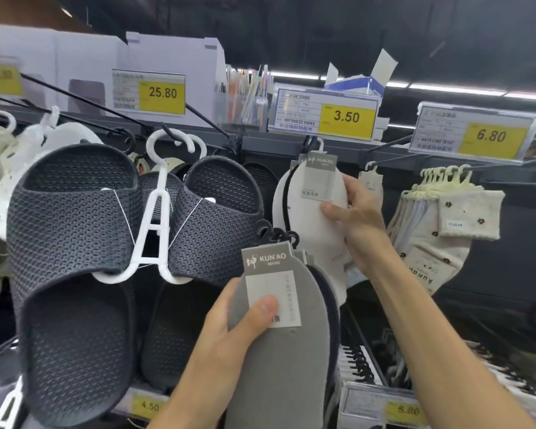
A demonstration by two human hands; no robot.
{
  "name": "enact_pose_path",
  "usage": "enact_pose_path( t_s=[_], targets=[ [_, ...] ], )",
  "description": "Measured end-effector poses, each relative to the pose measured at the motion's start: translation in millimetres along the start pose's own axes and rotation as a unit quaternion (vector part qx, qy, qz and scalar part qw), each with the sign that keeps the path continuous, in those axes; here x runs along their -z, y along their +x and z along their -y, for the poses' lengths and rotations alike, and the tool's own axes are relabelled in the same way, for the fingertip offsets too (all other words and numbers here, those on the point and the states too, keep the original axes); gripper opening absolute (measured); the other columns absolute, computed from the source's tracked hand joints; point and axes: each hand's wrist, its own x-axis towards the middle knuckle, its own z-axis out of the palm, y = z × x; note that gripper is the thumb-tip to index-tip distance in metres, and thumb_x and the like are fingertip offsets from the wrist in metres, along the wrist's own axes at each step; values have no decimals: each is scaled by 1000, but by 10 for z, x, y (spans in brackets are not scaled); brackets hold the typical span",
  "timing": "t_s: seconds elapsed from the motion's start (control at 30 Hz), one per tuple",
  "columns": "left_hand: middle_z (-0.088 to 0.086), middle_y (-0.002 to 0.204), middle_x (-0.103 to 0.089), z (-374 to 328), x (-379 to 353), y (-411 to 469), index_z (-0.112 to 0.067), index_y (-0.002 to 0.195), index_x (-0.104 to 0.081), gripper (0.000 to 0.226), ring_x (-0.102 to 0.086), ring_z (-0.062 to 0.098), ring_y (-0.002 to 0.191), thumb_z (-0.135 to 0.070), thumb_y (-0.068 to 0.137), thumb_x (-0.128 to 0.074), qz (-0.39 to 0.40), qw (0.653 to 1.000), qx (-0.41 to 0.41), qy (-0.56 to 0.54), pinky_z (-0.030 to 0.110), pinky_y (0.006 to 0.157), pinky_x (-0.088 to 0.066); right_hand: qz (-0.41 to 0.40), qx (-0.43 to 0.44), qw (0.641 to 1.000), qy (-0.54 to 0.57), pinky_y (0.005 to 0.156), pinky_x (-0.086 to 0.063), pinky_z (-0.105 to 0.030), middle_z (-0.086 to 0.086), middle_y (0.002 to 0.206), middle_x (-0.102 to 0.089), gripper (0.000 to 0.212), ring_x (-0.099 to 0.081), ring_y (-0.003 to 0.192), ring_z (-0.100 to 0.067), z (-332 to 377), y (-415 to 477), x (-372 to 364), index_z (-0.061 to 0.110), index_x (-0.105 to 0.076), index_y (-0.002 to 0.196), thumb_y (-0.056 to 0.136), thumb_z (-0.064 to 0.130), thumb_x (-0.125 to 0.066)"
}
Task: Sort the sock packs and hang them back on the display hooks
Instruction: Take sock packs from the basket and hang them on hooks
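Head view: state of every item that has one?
white sock pack, held up by right hand; whether hung, unclear.
grey sock packs, off the hooks, fanned, gripped by left hand.
floral socks, hanging.
dark slippers, hanging on white hanger.

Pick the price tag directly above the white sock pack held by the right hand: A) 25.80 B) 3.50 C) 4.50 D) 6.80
B: the white sock pack, pinched by the right hand, sits just below the yellow 3.50 tag.
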Motion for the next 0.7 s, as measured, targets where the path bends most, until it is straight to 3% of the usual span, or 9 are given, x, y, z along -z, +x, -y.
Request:
enact_pose_path(
  t_s=[0.17,0.3,0.4,0.47,0.53,0.63,0.7],
  targets=[
    [4,111,-76,14,11,17,-35,108,-71,43,-73,18,100,-51,69,-72,-5,1000,2,-3,20,74,-56,23,11,996,-84,72,-58,-24,20,104,-67,53,-67,88,2,-90,1,-47,35,-52,135,91,7,-62],
    [2,113,-75,16,-20,27,-34,111,-70,43,-72,17,103,-50,72,-71,4,1000,-6,-6,19,75,-56,39,-10,987,-156,90,-56,-34,11,118,-63,59,-61,100,-7,20,-68,-53,28,-45,144,91,7,-64],
    [1,111,-75,38,-28,38,-35,109,-70,41,-72,16,101,-51,72,-71,-2,1000,-25,-2,18,75,-55,-29,47,978,-203,92,-48,-24,20,113,-62,52,-58,100,1,197,-378,38,30,-45,143,94,21,-63],
    [1,108,-76,43,-25,50,-36,106,-69,41,-73,16,98,-55,70,-72,-22,999,-37,12,19,74,-55,-38,94,978,-184,84,-49,-17,22,98,-64,37,-61,92,5,334,-764,135,42,-55,128,91,44,-60],
    [1,106,-76,69,-27,73,-34,105,-68,43,-73,15,95,-58,69,-74,-32,998,-55,27,18,73,-55,26,83,982,-170,69,-52,-14,19,97,-64,40,-64,84,0,451,-1212,135,49,-60,113,76,63,-62],
    [3,101,-76,96,-85,83,-32,102,-65,43,-73,14,89,-55,68,-76,-41,997,-60,33,20,70,-55,69,64,980,-175,57,-51,-15,15,98,-58,60,-60,74,-10,450,-1596,47,52,-61,113,55,61,-74],
    [3,100,-75,111,-139,66,-32,100,-64,42,-73,13,88,-54,66,-75,-43,997,-58,28,23,69,-56,56,68,979,-185,59,-51,-19,15,100,-57,60,-59,78,-12,396,-1634,37,51,-61,114,58,51,-82]
  ],
)
